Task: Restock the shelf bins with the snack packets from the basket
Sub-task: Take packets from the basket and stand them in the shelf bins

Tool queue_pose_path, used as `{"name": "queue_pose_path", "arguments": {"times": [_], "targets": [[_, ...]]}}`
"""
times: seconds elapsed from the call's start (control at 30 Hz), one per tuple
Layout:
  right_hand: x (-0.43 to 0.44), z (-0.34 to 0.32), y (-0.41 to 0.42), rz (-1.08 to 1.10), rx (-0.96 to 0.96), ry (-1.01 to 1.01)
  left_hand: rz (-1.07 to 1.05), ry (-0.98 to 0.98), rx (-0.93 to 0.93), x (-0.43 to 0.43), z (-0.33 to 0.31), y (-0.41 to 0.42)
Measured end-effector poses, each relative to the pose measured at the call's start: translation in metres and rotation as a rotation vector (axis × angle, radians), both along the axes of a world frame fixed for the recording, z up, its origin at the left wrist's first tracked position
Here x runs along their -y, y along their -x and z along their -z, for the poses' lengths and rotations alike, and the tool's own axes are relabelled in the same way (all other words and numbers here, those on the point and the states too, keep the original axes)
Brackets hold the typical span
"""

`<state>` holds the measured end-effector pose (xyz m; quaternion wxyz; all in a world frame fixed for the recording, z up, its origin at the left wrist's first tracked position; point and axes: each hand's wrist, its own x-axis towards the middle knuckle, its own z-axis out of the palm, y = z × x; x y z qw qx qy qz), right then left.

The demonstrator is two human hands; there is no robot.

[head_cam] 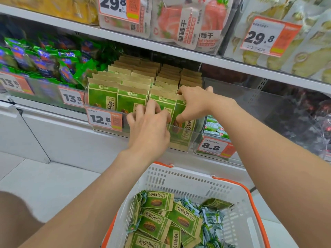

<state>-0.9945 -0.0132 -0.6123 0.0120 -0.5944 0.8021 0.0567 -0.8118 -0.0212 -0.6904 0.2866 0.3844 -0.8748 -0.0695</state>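
Observation:
A clear shelf bin [194,135] holds rows of upright green-and-tan sunflower seed packets [103,97]. My right hand [192,102] pinches the front packet [184,129] of the rightmost row, thumb on its face and fingers over its top edge. My left hand [149,126] is beside it, fingers curled against the front of the neighbouring packet [163,104]; whether it grips that packet is unclear. Below, a white basket [238,217] with orange handles holds several more of the same green packets [182,221] and small blue-green sachets [212,217].
To the left is a bin of green-and-purple packets [44,63] behind a 13.8 tag. A bin of small sachets [215,129] with an 8.8 tag sits lower right. The upper shelf [125,40] carries dried strawberry bags [186,22]. White cabinet fronts [68,140] and floor lie below.

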Motion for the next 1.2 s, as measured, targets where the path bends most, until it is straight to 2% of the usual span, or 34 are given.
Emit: {"name": "queue_pose_path", "arguments": {"times": [0.1, 0.2, 0.37, 0.53, 0.67, 0.77, 0.83, 0.93, 0.97, 1.03, 1.13, 1.2], "targets": [[0.001, 0.001, -0.002, 0.014, -0.086, -0.077, 0.004, -0.004, -0.005, 0.000, -0.001, 0.000], [0.003, 0.002, -0.005, 0.015, -0.127, -0.069, 0.009, -0.001, -0.008, 0.000, 0.000, -0.001], [0.010, 0.003, 0.001, 0.065, -0.267, 0.224, 0.018, -0.001, -0.007, 0.001, 0.002, -0.003], [0.009, 0.017, 0.001, 0.076, -0.241, 0.252, 0.011, 0.004, -0.011, 0.002, 0.005, -0.003], [0.000, 0.013, -0.003, 0.136, -0.221, 0.380, 0.022, 0.047, -0.029, 0.001, 0.006, -0.002], [-0.015, 0.019, -0.012, 0.134, -0.191, 0.539, 0.038, 0.109, -0.042, 0.000, 0.008, -0.003], [-0.030, 0.028, -0.022, 0.098, -0.158, 0.762, 0.070, 0.176, -0.092, 0.000, 0.008, -0.004], [-0.060, 0.048, -0.040, -0.086, 0.042, 1.078, 0.149, 0.207, -0.160, -0.003, 0.011, -0.008], [-0.072, 0.060, -0.047, -0.176, 0.108, 1.114, 0.167, 0.147, -0.135, -0.007, 0.013, -0.009], [-0.094, 0.089, -0.060, -0.279, 0.191, 1.088, 0.194, -0.049, 0.051, -0.012, 0.025, -0.009], [-0.118, 0.145, -0.068, -0.206, 0.285, 0.928, 0.323, -0.239, 0.507, -0.019, 0.059, -0.012], [-0.130, 0.185, -0.068, -0.098, 0.370, 0.711, 0.407, -0.354, 0.746, -0.025, 0.082, -0.017]]}}
